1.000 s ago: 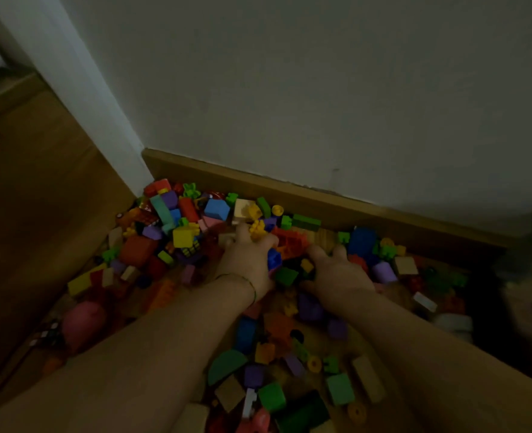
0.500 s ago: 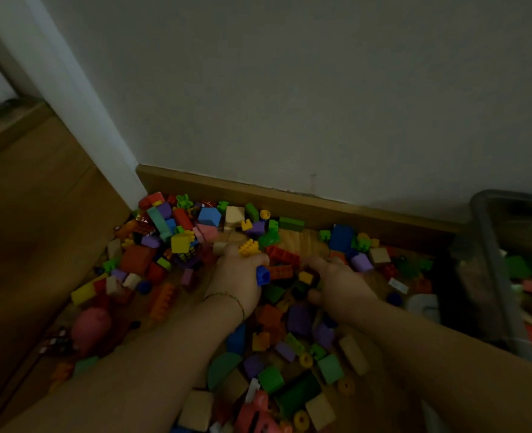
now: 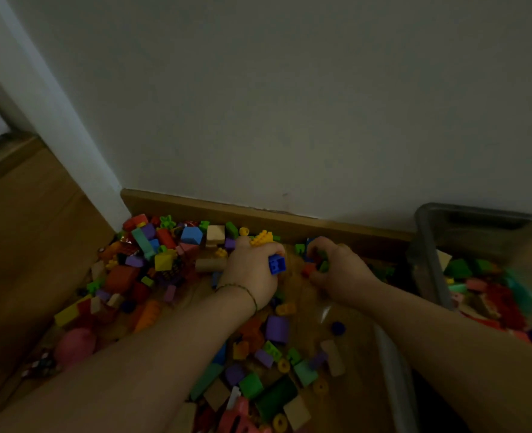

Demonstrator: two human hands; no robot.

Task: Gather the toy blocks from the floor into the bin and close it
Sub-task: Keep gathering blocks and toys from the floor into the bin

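Blocks of coloured plastic and pale wood (image 3: 277, 329) lay strewn over the wooden floor (image 3: 24, 260) nearest the person. Beyond them, the left hand (image 3: 252, 273) had its fingers curled round a blue studded brick (image 3: 277, 265) and a yellow studded brick (image 3: 261, 238); the right hand (image 3: 339, 273) clutched small red and green pieces (image 3: 316, 267). Farther off, more lay heaped against the wooden skirting board (image 3: 289, 221), and the grey translucent plastic bin (image 3: 429, 254), part filled, stood open to the right. Overfull handfuls would probably shed pieces when carried across its rim.
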